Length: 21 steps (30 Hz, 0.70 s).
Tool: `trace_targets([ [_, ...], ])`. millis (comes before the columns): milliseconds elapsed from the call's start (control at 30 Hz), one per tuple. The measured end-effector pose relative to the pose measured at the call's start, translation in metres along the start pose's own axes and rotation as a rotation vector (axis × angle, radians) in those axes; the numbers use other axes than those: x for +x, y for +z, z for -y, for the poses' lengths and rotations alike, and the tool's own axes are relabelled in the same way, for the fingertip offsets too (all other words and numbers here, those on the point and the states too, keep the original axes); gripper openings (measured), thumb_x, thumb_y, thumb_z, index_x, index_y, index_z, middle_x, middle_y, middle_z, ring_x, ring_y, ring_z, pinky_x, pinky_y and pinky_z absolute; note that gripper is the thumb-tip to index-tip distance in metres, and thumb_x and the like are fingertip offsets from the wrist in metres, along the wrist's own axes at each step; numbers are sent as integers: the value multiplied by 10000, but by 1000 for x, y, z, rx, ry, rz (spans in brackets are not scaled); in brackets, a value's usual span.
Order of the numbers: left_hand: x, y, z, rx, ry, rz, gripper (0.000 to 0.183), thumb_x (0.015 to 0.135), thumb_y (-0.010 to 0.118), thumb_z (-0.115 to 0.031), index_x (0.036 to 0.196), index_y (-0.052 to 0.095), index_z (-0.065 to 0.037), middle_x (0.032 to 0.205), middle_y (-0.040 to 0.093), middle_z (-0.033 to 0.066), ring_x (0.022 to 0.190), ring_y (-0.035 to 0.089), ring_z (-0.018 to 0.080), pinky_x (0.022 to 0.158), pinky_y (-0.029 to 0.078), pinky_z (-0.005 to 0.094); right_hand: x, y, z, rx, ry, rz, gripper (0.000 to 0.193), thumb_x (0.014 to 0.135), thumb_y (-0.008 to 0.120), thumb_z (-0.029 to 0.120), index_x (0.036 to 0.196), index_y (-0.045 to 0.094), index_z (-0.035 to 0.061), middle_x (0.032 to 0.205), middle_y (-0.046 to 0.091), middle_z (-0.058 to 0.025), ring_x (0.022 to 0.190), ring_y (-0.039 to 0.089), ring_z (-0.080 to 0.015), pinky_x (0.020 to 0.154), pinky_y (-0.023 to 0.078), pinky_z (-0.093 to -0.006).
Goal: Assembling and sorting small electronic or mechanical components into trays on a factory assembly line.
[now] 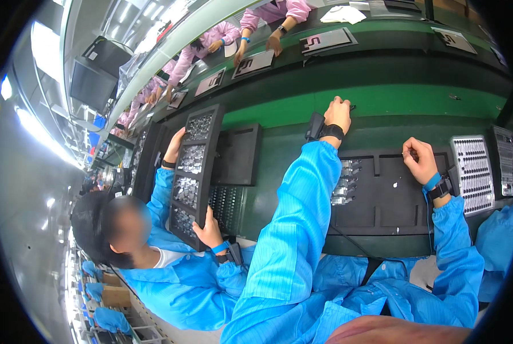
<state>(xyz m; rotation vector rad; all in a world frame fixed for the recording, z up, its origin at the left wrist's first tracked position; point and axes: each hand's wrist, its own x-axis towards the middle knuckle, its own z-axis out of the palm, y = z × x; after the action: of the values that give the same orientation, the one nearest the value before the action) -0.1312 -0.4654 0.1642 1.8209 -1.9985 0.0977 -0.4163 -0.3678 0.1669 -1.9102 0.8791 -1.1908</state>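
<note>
My left hand (338, 116) is stretched forward over the green strip of the bench, its fingers closed. A small dark piece (352, 107) shows at its fingertips, too small to name. My right hand (420, 160) is curled closed above the right part of a black foam tray (405, 206); whatever its fingers hold, if anything, is hidden. Several shiny metal parts (343, 192) lie in a column in the tray's left section. One small white bit (395, 185) sits on the bare foam.
A co-worker at my left holds up a black tray (202, 172) of clear-wrapped parts. White trays with rows of small dark parts (473, 175) stand at the right. Beyond the bench, a green conveyor (382, 49) carries flat sheets, and people in pink sleeves work there.
</note>
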Motion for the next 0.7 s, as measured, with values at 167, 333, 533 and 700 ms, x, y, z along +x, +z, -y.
trace_targets([
  [167,-2,1,0,5,-18,-11,202,881,611,-62,1054,714,-87,1117,641,159,1034,641,366,863,553,475,0,-1,-2,4,15,6,51,804,584,19,799,534,14,686,512,-9,580,436,-86,536,352,-249],
  [333,-2,2,5,41,-36,-14,217,884,609,-73,1068,720,-104,1116,659,151,1051,636,363,871,559,469,1,0,-1,9,1,8,49,798,584,21,799,535,12,685,513,-11,579,438,-89,532,350,-251],
  [533,-6,4,3,60,-75,-29,198,891,616,-101,1057,723,-105,1078,678,123,1046,625,352,869,558,470,-1,0,2,-38,6,-5,54,807,589,23,796,537,15,684,517,-11,574,443,-89,528,354,-249],
  [700,-13,6,5,20,-94,-82,166,890,626,-109,1035,707,-106,1082,668,122,1061,610,354,853,556,480,-4,1,-3,-23,23,2,59,817,591,31,790,538,26,667,517,-3,576,460,-82,530,362,-247],
])
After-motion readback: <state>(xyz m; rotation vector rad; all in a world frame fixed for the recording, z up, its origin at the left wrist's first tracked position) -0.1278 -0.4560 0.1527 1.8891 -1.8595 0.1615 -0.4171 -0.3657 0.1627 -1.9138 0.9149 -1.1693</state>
